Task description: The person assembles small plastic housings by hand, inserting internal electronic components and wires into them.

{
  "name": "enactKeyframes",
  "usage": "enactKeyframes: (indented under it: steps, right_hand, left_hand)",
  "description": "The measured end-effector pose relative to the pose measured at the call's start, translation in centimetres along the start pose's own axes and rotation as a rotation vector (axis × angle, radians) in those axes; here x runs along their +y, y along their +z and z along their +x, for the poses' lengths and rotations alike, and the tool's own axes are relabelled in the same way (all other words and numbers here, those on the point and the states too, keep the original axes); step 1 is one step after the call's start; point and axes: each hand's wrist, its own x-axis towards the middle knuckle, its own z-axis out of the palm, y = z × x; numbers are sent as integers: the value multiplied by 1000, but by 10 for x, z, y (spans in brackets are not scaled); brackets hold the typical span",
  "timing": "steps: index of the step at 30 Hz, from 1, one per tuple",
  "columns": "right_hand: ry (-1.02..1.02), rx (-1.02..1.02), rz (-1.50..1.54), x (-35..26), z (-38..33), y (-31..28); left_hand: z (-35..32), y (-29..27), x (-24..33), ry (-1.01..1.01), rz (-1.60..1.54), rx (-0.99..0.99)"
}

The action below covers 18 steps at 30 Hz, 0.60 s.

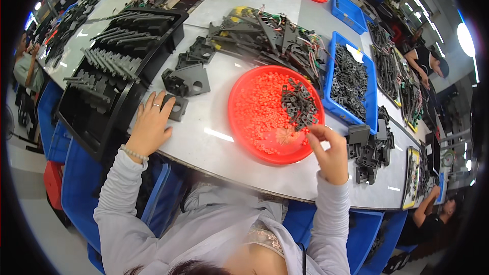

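My left hand lies with its fingers stretched out at the table's left side. Its fingertips reach a dark grey plastic part. Just beyond sits a larger grey plastic bracket with a round hole. My right hand is at the right rim of a round red tray, thumb and forefinger pinched together; whatever they hold, if anything, is too small to make out. Many small orange-red pieces fill the tray, and a heap of small dark parts lies on its right side.
A black bin with rows of grey parts stands left. Dark parts with wires are piled behind the tray. A blue crate of black pieces and loose dark brackets sit right. Other people work farther off at both sides.
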Motion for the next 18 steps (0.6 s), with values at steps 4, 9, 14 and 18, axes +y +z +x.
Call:
enactKeyframes:
  steps: [4, 9, 14, 18]
  right_hand:
    - [55, 22, -9, 13, 52, -9]
    - [42, 64, -335, 23, 154, 16]
    - [129, 71, -700, 38, 213, 56]
    - [227, -133, -729, 36, 230, 64]
  left_hand:
    - [16, 23, -12, -11, -122, 22]
    - [18, 28, -6, -10, -207, 29]
    - [20, 30, 9, -2, -337, 37]
    - [13, 32, 9, -22, -403, 51]
